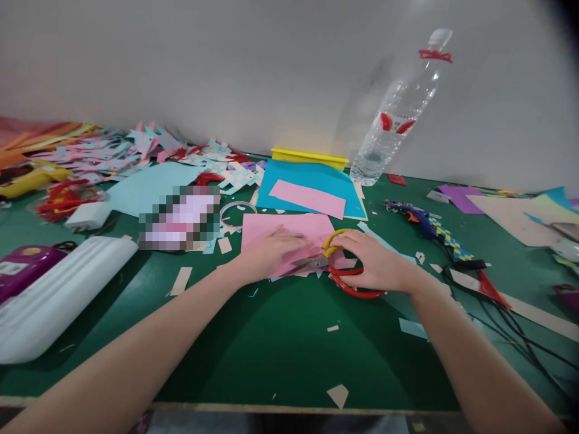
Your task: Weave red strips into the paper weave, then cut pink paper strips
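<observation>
My left hand (271,250) lies flat, fingers stretched, on a pink paper sheet (280,229) on the green table (271,337). My right hand (373,259) rests over a pair of scissors (350,283) with one red and one yellow handle loop, fingers curled onto the handles. The scissor blades point left toward my left hand, lying on the pink paper's edge.
A blue sheet with a pink strip (312,193) lies behind, by a yellow tray (310,158) and a tilted clear bottle (398,114). Woven paper pieces (136,150) pile at the back left. A white case (58,289) sits left; a glue gun (420,220) and cables right.
</observation>
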Tool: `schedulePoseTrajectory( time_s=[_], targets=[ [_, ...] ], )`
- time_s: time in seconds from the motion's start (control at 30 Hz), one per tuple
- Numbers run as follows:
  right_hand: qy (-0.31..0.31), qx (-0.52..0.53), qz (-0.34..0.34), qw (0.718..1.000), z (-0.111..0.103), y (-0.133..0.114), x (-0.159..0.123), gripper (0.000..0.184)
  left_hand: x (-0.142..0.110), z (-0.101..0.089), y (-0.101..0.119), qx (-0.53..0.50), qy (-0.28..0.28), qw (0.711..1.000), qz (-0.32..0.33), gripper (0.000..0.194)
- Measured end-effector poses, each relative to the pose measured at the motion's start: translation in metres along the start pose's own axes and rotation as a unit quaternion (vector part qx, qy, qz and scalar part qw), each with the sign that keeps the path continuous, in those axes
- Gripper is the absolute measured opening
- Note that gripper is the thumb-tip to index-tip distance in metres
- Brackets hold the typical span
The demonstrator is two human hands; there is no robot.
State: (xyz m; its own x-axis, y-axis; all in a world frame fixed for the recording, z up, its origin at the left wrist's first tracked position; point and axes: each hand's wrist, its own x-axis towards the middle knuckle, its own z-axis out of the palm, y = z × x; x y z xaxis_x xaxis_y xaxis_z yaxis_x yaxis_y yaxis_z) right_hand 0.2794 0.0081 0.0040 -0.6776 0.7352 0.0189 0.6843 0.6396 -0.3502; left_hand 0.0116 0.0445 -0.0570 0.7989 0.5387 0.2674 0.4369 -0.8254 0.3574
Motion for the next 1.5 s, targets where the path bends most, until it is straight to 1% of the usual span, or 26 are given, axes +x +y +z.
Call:
schedulePoseTrajectory(
  time_s=[0.07, 0.17, 0.2, 0.23, 0.3, 0.4, 0.5, 0.6, 0.7, 0.8, 0.97, 1.07, 1.17, 1.3, 1.5],
  targets=[
    [0.006, -0.003, -0.002, 1.000, -0.001, 0.003, -0.001, 0.043, 0.001, -0.004, 0.007, -0.013, 0.056, 0.998, -0.033, 0.041],
    [0.002, 0.001, 0.003, 1.000, -0.004, 0.009, -0.005, 0.042, 0.000, -0.017, 0.017, -0.082, 0.176, 0.977, -0.087, 0.043],
    [0.000, 0.003, 0.007, 1.000, -0.005, 0.011, -0.007, 0.042, -0.002, -0.023, 0.019, -0.100, 0.197, 0.971, -0.090, 0.041],
    [-0.001, 0.006, 0.010, 1.000, -0.005, 0.013, -0.009, 0.043, -0.004, -0.028, 0.019, -0.105, 0.203, 0.970, -0.088, 0.038],
    [-0.002, 0.007, 0.016, 1.000, -0.006, 0.015, -0.012, 0.043, -0.009, -0.036, 0.015, -0.072, 0.167, 0.981, -0.065, 0.030],
    [-0.006, 0.008, 0.026, 1.000, -0.006, 0.018, -0.015, 0.041, -0.014, -0.042, 0.006, 0.003, 0.087, 0.996, -0.026, 0.024],
    [-0.013, 0.009, 0.040, 0.999, -0.008, 0.019, -0.018, 0.041, -0.017, -0.043, 0.002, 0.043, 0.026, 0.999, -0.006, 0.024],
    [-0.013, 0.007, 0.049, 0.999, -0.010, 0.019, -0.020, 0.041, -0.017, -0.039, 0.003, 0.067, -0.008, 0.998, 0.008, 0.027],
    [0.001, 0.000, 0.053, 0.999, -0.011, 0.021, -0.022, 0.041, -0.016, -0.033, 0.003, 0.095, -0.025, 0.995, 0.014, 0.035],
    [0.011, -0.002, 0.056, 0.998, -0.009, 0.023, -0.023, 0.042, -0.013, -0.026, 0.004, 0.092, -0.029, 0.995, 0.019, 0.040],
    [0.007, 0.004, 0.048, 0.999, -0.006, 0.020, -0.020, 0.041, -0.008, -0.018, 0.007, 0.028, -0.016, 0.999, 0.010, 0.046],
    [0.005, 0.007, 0.042, 0.999, -0.004, 0.017, -0.016, 0.041, -0.007, -0.015, 0.007, -0.010, -0.036, 0.999, -0.008, 0.049],
    [0.000, 0.006, 0.038, 0.999, -0.002, 0.016, -0.013, 0.040, -0.006, -0.012, 0.005, -0.049, -0.055, 0.997, -0.017, 0.059],
    [-0.006, 0.003, 0.040, 0.999, -0.002, 0.015, -0.010, 0.039, -0.005, -0.011, 0.002, -0.083, -0.073, 0.994, -0.013, 0.070],
    [0.004, 0.010, 0.026, 1.000, -0.005, 0.014, -0.012, 0.041, -0.004, -0.018, 0.007, -0.099, -0.073, 0.991, -0.051, 0.070]
  ],
)
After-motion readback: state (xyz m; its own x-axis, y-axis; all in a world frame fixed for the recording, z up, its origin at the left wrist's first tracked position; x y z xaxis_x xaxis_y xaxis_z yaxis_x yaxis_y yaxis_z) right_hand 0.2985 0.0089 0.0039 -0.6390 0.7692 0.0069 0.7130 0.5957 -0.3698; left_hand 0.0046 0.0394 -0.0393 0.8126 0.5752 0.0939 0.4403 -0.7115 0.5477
